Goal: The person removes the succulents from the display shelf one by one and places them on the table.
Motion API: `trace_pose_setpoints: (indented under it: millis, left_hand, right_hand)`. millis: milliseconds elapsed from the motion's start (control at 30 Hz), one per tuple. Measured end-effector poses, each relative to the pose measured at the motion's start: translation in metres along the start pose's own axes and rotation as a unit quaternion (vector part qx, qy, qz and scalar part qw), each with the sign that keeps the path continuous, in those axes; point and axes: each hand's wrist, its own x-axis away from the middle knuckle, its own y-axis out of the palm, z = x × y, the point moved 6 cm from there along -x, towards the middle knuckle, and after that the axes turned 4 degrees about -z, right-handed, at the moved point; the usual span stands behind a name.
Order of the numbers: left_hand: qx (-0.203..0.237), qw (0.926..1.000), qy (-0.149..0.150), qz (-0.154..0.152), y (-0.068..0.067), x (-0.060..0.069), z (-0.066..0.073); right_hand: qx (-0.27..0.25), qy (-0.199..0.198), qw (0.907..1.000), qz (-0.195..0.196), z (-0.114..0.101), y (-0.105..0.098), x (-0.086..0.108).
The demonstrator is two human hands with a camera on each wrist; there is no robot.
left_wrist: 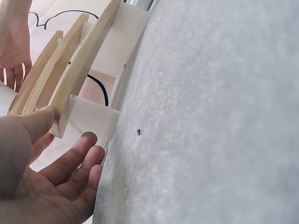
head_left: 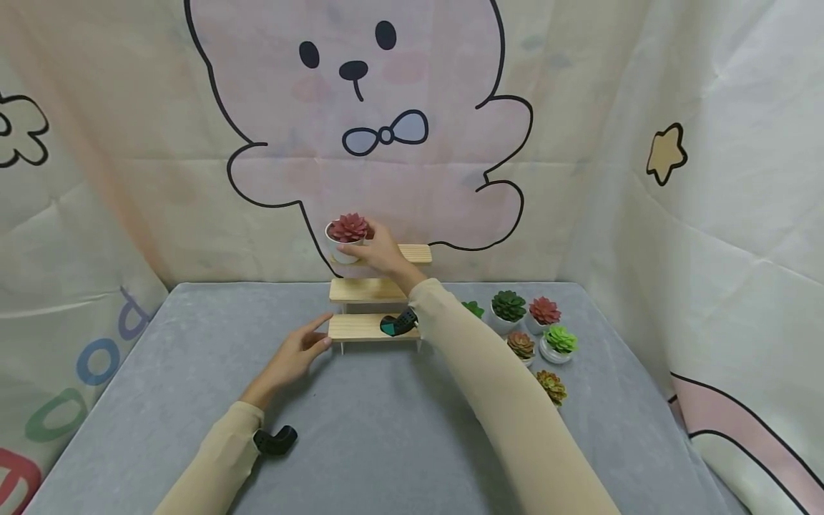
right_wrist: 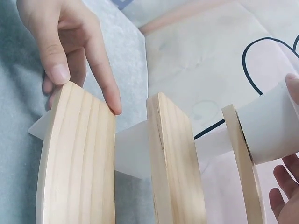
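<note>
A three-step wooden shelf stand (head_left: 360, 326) with clear supports stands at the back of the table. My right hand (head_left: 385, 252) grips a white pot with a red succulent (head_left: 350, 229) at the left end of its top board (head_left: 415, 253). In the right wrist view the base of the white pot (right_wrist: 273, 128) is against that board, or nearly so. Down at the lowest board's left end, my left hand (head_left: 292, 354) pinches the wood between thumb and index finger. The other fingers (left_wrist: 77, 161) are loosely bent below the board.
Right of the stand is a group of several potted succulents, among them a dark green one (head_left: 508, 306), a red one (head_left: 544, 310), a bright green one (head_left: 558, 342) and a yellow-red one (head_left: 551, 386). A printed cloth (head_left: 450, 179) hangs behind the grey table (head_left: 360, 443).
</note>
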Motion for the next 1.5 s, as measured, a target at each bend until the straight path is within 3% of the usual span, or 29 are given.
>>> trace_pose_setpoints:
  millis: [633,833,1500]
  left_hand:
    - [0.002,0.9998,0.02,-0.001,0.001,-0.001,0.001]
    - [0.012,0.9995,0.028,0.004,0.0,-0.001,0.004]
    - [0.006,0.9998,0.021,0.002,0.0,0.001,0.006]
  right_hand:
    - [-0.021,0.008,0.9997,0.013,0.005,-0.007,0.005]
    - [-0.022,-0.007,0.9996,0.018,0.005,-0.014,0.006]
    - [-0.015,-0.032,0.9994,0.006,-0.01,-0.031,0.03]
